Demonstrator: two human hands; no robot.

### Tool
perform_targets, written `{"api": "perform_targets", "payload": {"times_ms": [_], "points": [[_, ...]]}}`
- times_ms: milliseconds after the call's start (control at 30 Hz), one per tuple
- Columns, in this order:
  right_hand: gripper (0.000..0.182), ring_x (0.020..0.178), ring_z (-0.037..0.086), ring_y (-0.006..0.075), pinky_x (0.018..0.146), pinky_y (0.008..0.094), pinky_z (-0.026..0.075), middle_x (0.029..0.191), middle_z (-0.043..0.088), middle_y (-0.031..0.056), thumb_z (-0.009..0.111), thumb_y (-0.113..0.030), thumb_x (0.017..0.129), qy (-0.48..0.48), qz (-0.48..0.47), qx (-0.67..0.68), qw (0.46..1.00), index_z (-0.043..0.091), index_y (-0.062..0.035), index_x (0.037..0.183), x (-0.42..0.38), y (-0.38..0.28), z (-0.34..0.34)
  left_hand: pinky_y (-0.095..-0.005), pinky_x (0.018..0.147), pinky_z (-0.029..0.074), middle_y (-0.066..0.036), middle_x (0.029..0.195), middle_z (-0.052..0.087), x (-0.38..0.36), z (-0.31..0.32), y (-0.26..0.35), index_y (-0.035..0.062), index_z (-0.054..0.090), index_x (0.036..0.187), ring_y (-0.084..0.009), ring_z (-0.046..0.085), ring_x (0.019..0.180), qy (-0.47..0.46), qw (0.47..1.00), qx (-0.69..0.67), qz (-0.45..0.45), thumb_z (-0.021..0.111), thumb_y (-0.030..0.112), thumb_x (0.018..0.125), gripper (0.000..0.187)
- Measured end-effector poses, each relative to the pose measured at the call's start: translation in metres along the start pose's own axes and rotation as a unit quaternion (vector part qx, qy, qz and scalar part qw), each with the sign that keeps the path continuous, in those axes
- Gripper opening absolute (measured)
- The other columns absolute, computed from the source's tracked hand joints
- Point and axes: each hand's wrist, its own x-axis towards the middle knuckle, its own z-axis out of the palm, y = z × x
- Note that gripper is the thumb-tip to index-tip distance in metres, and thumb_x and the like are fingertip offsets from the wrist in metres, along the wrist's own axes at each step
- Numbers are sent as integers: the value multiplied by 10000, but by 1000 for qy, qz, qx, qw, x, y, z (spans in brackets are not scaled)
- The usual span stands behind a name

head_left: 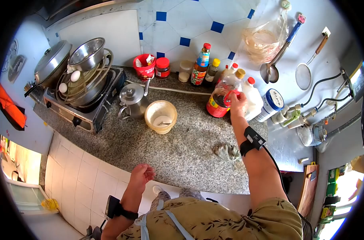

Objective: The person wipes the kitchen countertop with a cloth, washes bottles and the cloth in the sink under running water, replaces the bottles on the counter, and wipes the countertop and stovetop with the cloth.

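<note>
My right hand (237,103) is closed on the red handle of a large clear bottle (219,105) with dark contents and a red and yellow label, at the back right of the granite counter. My left hand (144,174) hovers off the counter's front edge with its fingers curled; whether anything is in it is too small to tell. Between the hands, farther back, stand a pale yellow tub (161,117) with white contents and a spoon-like utensil, and a lidded metal pot (131,94). Just right of the bottle is a white jug (252,99) with a red cap.
A gas stove (95,116) at the left bears stacked pans and two eggs (75,76). Along the wall are a red basket (144,72), a red-lidded jar (163,67) and sauce bottles (199,66). A crumpled cloth (227,152) lies on the counter (182,160).
</note>
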Motion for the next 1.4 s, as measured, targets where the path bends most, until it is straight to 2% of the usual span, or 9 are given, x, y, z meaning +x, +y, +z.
{"api": "perform_targets", "payload": {"times_ms": [233, 367, 500, 667, 833, 867, 1000, 1300, 1400], "points": [[255, 605, 527, 110, 547, 268, 420, 662, 579, 53, 622, -225, 739, -74, 4, 31, 997, 581, -2, 853, -11, -11, -26, -305, 571, 481, -61, 770, 571, 14, -13, 12, 73, 506, 867, -184, 584, 674, -27, 1000, -1, 10, 434, 207, 884, 152], [396, 703, 541, 142, 618, 265, 448, 963, 555, 100, 623, -187, 743, -37, 43, 51, 997, 496, -17, 1077, -67, 1, -42, -292, 547, 485, -55, 793, 571, 36, -28, 47, 89, 494, 900, -182, 583, 674, -25, 998, 4, 53, 464, 178, 865, 101], [549, 1037, 451, 285, 882, 416, 367, 1151, 471, 140, 636, -180, 705, -155, -133, -327, 923, 429, -80, 1203, -160, 50, -89, -292, 524, 481, -72, 955, 531, 68, -32, 105, 100, 425, 1064, -167, 571, 657, 83, 986, 61, 133, 517, 124, 822, 260], [616, 1250, 214, 378, 991, 510, 205, 1337, 308, 149, 613, -312, 720, -253, 10, -490, 834, 386, -148, 1268, -228, 31, -114, -311, 552, 498, -77, 1084, 484, 118, -26, 161, 119, 371, 1170, -174, 571, 669, 179, 931, 236, 214, 538, 127, 810, 397], [625, 1276, 160, 383, 1011, 490, 188, 1378, 242, 154, 590, -380, 743, -320, 36, -442, 837, 376, -147, 1282, -216, 39, -111, -259, 494, 469, -68, 911, 545, 152, -12, 180, 52, 459, 994, -138, 511, 540, 119, 916, 339, 179, 542, 191, 819, 239], [631, 1274, 161, 387, 1012, 488, 188, 1378, 242, 156, 583, -391, 748, -329, 39, -454, 827, 368, -146, 1287, -213, 39, -109, -255, 473, 441, -31, 696, 534, 155, -8, 176, 43, 484, 838, -122, 464, 468, 131, 901, 352, 217, 511, 256, 849, 215], [661, 1271, 146, 406, 1018, 473, 189, 1390, 204, 162, 563, -420, 764, -367, 38, -484, 794, 323, -146, 1315, -211, 29, -98, -267, 439, 368, -5, 537, 430, 166, -7, 169, 43, 464, 727, -97, 432, 455, 78, 881, 393, 251, 432, 364, 888, 361], [679, 1255, 152, 442, 1012, 495, 187, 1383, 197, 194, 598, -392, 735, -360, 0, -466, 809, 336, -127, 1303, -193, 32, -99, -282, 453, 346, -15, 532, 430, 193, 47, 163, 39, 458, 674, -116, 409, 458, 7, 874, 408, 263, 421, 334, 895, 371], [673, 1249, 159, 451, 1005, 513, 186, 1374, 214, 201, 589, -406, 737, -362, -5, -454, 814, 344, -123, 1297, -188, 33, -98, -304, 616, 406, -73, 703, 559, 203, 69, 166, -13, 539, 820, -157, 501, 639, -8, 845, 436, 309, 425, 316, 898, 358]]}}
